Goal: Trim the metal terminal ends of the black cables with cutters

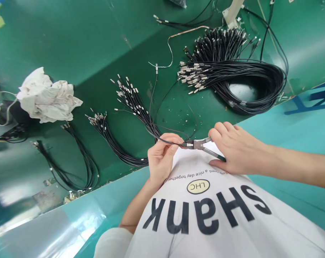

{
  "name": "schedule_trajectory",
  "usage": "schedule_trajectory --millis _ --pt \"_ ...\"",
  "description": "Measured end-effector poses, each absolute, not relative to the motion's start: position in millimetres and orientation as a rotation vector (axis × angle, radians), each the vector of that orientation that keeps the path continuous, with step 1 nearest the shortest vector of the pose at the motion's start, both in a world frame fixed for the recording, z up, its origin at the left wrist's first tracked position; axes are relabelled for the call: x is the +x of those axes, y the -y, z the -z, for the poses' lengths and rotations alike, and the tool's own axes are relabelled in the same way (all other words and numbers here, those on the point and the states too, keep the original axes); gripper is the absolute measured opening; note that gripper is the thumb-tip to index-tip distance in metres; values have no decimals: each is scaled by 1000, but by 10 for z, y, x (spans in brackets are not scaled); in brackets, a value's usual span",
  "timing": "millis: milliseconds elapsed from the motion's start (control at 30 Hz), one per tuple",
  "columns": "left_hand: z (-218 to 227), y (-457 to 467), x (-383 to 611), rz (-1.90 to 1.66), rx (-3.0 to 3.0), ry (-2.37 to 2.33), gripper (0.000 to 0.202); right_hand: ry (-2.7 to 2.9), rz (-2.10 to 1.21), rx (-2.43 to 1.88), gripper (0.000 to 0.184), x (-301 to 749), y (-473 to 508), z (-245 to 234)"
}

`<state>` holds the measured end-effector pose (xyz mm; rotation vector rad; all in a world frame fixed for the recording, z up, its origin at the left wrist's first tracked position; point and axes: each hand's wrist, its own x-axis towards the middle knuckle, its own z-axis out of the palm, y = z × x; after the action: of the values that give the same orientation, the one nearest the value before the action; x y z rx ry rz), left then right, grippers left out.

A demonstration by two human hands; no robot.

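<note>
- A white T-shirt [205, 215] with dark lettering fills the bottom of the view, right under the camera. Both hands work just above its chest.
- The left hand [161, 157] has thumb and fingertips pressed together on a thin black wire [165, 141]. It pinches just short of the pliers' nose, which seems to keep that end steady.
- The right hand [237, 150] is curled around the handles of the pliers [198, 144], fingers wrapped over the top. The nose points left at the pinched wire and appears to meet it, but I cannot tell how far the jaws are squeezed.
- From the pinch the wire loops up and away onto the green table [71, 43], so it hangs slack behind the fingers and pulls on nothing.
- Held off the table's near edge, the hands are apart from the stock lying on it.
- Nearest the hands is a fanned bunch of wires [132, 100] with metal tips. Its tails run down close to the left hand, where the held wire could tangle with them.
- A second bunch [108, 136] lies just to its left, and a thinner loop [71, 168] lies further left.
- A big coil of cables [253, 82] sits at the far right of the table, well apart.
- A crumpled white rag [48, 95] rests at the far left.
</note>
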<state>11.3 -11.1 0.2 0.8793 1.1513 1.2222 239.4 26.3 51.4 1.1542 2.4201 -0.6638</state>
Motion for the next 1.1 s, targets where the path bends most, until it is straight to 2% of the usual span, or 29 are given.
schedule_trajectory --millis 133,333,567,800,1100 --pt "18 113 78 -1181 904 -1152 8 -2370 722 1139 45 2386 -286 -516" --pt "39 124 24 -1146 810 -1098 8 -2312 886 1117 26 2394 -289 -501" --pt "24 154 83 -1170 733 -1051 10 -2446 686 1100 42 2408 -290 -510" --pt "44 149 112 -1186 741 -1091 11 -2424 845 1038 42 2456 -374 -547" --pt "45 141 112 -1210 737 -1108 10 -2358 857 1064 38 2427 -397 -590"
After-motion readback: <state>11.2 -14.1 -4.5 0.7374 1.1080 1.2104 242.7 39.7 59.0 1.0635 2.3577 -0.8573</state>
